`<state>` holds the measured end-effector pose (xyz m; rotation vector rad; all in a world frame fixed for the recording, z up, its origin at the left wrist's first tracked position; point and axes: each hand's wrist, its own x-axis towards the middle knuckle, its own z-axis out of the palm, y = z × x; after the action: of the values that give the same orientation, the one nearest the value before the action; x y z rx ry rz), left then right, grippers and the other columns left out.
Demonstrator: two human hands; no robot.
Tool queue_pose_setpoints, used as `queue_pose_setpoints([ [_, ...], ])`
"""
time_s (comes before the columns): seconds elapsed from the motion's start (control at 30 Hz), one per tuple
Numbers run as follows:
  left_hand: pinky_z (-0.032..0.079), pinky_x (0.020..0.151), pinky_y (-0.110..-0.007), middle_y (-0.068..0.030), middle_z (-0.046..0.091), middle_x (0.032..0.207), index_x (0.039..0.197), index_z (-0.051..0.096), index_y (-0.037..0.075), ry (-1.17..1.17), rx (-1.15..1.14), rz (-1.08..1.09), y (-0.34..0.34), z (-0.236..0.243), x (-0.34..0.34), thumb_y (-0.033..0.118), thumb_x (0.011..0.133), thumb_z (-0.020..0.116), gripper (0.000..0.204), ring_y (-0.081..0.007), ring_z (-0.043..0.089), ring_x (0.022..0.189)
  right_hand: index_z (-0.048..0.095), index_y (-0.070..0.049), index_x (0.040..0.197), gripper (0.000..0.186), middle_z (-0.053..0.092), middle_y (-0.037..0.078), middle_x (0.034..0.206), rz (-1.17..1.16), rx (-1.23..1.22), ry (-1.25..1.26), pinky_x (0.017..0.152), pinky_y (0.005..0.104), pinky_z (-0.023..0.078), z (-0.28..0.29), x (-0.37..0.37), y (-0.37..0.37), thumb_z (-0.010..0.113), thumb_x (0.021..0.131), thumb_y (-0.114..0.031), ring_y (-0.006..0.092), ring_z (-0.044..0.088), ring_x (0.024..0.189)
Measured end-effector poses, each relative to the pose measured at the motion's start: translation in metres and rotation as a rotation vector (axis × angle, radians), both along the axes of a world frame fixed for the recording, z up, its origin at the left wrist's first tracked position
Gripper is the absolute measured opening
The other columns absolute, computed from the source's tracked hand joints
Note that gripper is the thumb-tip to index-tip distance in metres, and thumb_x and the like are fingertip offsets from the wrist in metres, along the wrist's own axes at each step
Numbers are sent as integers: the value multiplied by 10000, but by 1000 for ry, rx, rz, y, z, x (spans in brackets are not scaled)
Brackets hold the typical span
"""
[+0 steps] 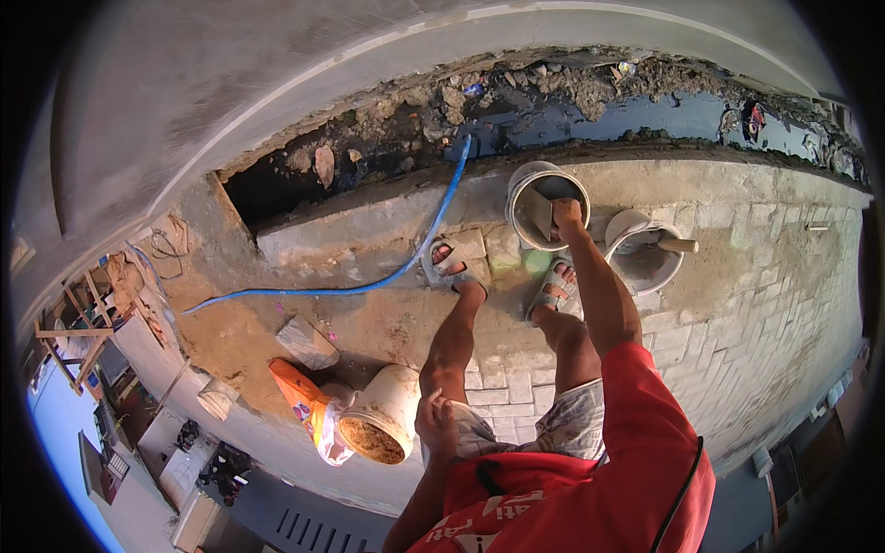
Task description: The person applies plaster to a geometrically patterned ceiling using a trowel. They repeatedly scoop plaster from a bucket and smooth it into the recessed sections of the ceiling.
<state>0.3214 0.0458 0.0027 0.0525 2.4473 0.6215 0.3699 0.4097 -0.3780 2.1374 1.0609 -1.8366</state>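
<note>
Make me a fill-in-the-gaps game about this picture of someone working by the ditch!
1. The right hand holds a flat trowel inside a round white ___.
2. The long thin hose lying on the ground is ___.
3. The left hand rests on the person's own ___.
4. The tipped bucket by the orange bag holds ___.

Missing words: bucket; blue; knee; sand

Bright daylight falls evenly on the paving (737, 304) — soft, short shadows sit under the buckets. The trench (277, 184) lies in deep shade. Straight edges bow hard near the black round rim — the centre is sharp, the margins smeared.
</note>
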Motion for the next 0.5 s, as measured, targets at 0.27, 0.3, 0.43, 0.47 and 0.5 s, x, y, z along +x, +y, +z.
queue_pose_setpoints([
  [0.27,491,757,-365,-150,645,904,1058,638,0,113,2,-119,-9,-8,12,328,896,622,366,-256,626,829,654,-16,993,205,676,146,949,21,-47,95,610,375,566,45,-12,-6,559,888,-164,253,674,768],
  [0.3,489,758,-383,-154,647,908,1059,640,19,89,3,-97,-13,-11,13,317,893,616,342,-290,623,830,645,-18,1024,214,676,138,968,-267,-83,166,648,383,573,64,-7,-8,551,900,-164,249,675,806],
  [0.43,489,747,-397,-154,648,914,1074,637,67,20,70,-96,-14,-15,17,267,887,615,275,-320,623,828,609,-7,1117,267,670,108,1029,-436,-205,514,749,397,559,88,68,5,559,918,-176,230,658,900],
  [0.47,492,740,-385,-149,648,914,1081,634,72,35,101,-108,-16,-14,19,254,888,620,266,-302,626,825,609,-2,1122,271,670,104,1037,-465,-273,664,762,391,557,99,79,9,563,920,-176,226,658,905],
  [0.5,494,725,-364,-131,644,901,1090,626,76,0,131,-87,-18,-16,20,235,888,628,257,-271,624,816,609,2,1127,276,669,101,1046,-498,-339,797,775,385,555,118,92,11,566,922,-176,222,657,910],
])
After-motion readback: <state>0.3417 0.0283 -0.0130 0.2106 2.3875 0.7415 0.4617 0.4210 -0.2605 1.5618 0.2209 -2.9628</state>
